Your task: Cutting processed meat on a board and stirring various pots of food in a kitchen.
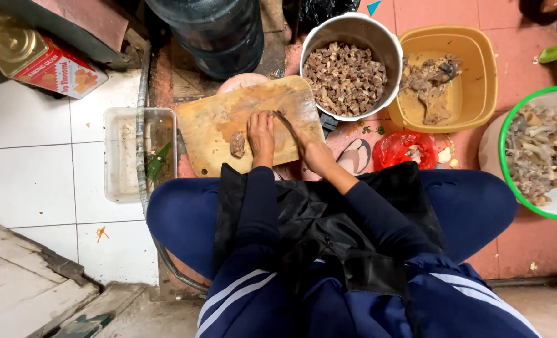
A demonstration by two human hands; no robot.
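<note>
A wooden cutting board (pixel 216 125) lies on the floor in front of my knees. My left hand (pixel 261 134) presses down on a piece of brown meat in the middle of the board. Another small meat piece (pixel 237 144) lies just left of that hand. My right hand (pixel 311 150) grips a knife (pixel 284 122) whose blade points up-left, close beside my left fingers. Beyond the board's right corner stands a metal pot (pixel 316 37) full of diced brown meat.
A yellow basin (pixel 483 69) with meat scraps sits right of the pot, a green-rimmed bowl (pixel 505 169) of pale offal at far right. A red plastic bag (pixel 398 148), a clear plastic tub (pixel 121 156), a tin (pixel 34 56) and a dark water jug (pixel 219 31) surround the board.
</note>
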